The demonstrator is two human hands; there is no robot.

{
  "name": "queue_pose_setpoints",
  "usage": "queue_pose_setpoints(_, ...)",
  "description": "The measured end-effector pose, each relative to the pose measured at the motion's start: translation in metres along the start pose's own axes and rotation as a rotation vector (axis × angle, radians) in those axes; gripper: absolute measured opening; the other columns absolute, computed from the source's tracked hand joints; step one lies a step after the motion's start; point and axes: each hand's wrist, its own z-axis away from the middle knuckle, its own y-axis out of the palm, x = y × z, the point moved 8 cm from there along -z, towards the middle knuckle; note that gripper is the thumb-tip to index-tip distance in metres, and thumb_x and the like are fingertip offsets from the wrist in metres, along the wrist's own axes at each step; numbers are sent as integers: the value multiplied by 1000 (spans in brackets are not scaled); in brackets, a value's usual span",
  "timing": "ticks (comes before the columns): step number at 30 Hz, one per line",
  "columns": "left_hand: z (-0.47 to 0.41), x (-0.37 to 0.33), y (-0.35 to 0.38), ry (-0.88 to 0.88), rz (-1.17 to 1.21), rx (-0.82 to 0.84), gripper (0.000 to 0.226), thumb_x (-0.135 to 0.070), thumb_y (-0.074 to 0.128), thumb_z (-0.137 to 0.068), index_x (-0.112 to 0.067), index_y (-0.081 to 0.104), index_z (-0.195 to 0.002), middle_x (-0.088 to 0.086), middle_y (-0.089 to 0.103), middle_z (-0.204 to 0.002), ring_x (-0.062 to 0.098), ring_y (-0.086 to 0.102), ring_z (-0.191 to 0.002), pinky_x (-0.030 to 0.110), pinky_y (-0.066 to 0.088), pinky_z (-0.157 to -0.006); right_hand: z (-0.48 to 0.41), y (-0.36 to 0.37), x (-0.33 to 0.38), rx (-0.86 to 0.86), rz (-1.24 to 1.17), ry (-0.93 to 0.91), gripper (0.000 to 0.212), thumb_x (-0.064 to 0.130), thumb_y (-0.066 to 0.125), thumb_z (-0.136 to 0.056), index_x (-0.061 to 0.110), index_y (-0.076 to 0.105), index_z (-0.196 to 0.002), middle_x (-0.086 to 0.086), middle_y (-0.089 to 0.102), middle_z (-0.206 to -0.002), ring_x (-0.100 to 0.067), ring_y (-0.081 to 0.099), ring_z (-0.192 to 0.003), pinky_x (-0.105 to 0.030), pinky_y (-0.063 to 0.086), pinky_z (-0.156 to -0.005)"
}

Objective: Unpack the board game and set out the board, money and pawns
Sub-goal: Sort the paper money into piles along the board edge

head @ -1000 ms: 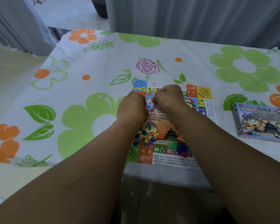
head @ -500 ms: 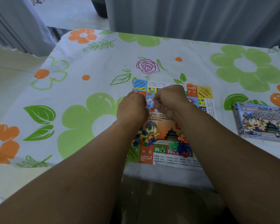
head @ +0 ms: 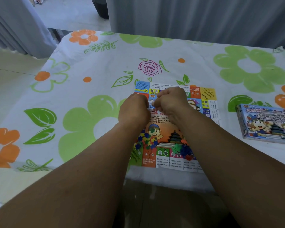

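left hand (head: 133, 111) and right hand (head: 171, 102) meet, fingers curled, over the far half of the board (head: 202, 96), pinching a small pale packet (head: 151, 104) between them; pawns (head: 146, 142) lie by the wrists

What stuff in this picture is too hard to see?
Head view only:
1. The small item between the left hand and right hand: fingers cover most of it, so what it is remains unclear.
2. The game box: cut off by the right edge.
3. The board: its middle lies under both arms.
4. The coloured pieces: too blurred to count.
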Motion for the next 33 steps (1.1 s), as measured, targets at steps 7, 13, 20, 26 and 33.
queue_pose_setpoints(7,-4,8,-6,-54,141,-38,32,-4,63,-82,-16,61,-112,7,59,-117,27,61,-97,37,53,-77,-1,2,-4,26,-109,36,28,-19,70,-75,6,63,-85,-20,67,-101,-32,69,-87,-28,54,-53)
queue_pose_setpoints(13,-4,8,-4,-67,144,-18,32,-8,63,-86,-14,54,-115,5,63,-115,25,61,-100,39,55,-79,-7,-17,-2,9,-139,73,26,-20,72,-73,3,63,-83,-21,67,-80,-30,63,-67,-38,55,-68)
queue_pose_setpoints(20,-3,4,-1,-32,78,13,31,-5,58,-87,-15,59,-117,5,66,-115,26,63,-101,37,54,-81,-9,-49,-2,-91,-95,85,20,-21,70,-70,-3,65,-74,-25,64,-73,-29,57,-58,-37,50,-64)
queue_pose_setpoints(26,-2,2,0,-20,63,16,21,-4,58,-89,-13,63,-106,7,68,-110,25,65,-94,35,56,-75,-9,-58,-6,-166,-21,91,28,-23,70,-67,-11,66,-92,-27,66,-81,-38,71,-75,-53,62,-71)
queue_pose_setpoints(33,-4,6,0,-33,85,15,32,-3,59,-87,-13,60,-117,7,65,-116,27,63,-101,39,56,-82,-5,-35,-15,-29,-116,191,24,-20,67,-76,-7,66,-97,-24,67,-87,-26,62,-63,-29,54,-58)
